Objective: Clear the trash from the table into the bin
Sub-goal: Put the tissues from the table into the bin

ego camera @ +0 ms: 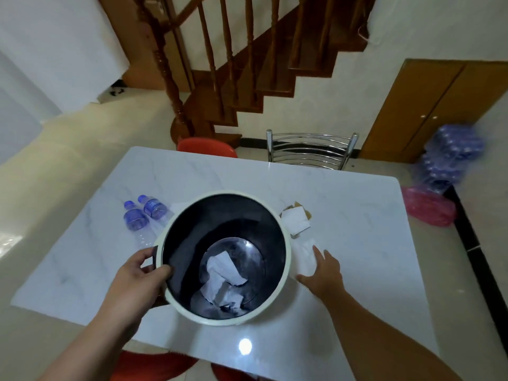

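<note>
Two plastic bottles (143, 214) lie far left on the table (357, 229). Left hand (140, 273) grips the bin (287, 243) rim, crumpled paper (224, 279) inside. Right hand (323, 270), fingers spread, rests on a tissue (306, 250); cardboard scraps (295, 220) just beyond.

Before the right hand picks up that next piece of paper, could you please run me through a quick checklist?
1. Bin steadied: ok, the left hand grips its rim.
2. Bin mouth open, with room: ok, only crumpled paper lies at the bottom.
3. Right hand free: ok, open and spread over the white paper beside the bin.
4. Paper actually grasped: not ok, the fingers are not closed on it.
5. Other trash remaining: not ok, two bottles lie left of the bin and paper and card scraps lie behind the hand.
6. More trash hidden behind the bin: cannot tell.
</note>
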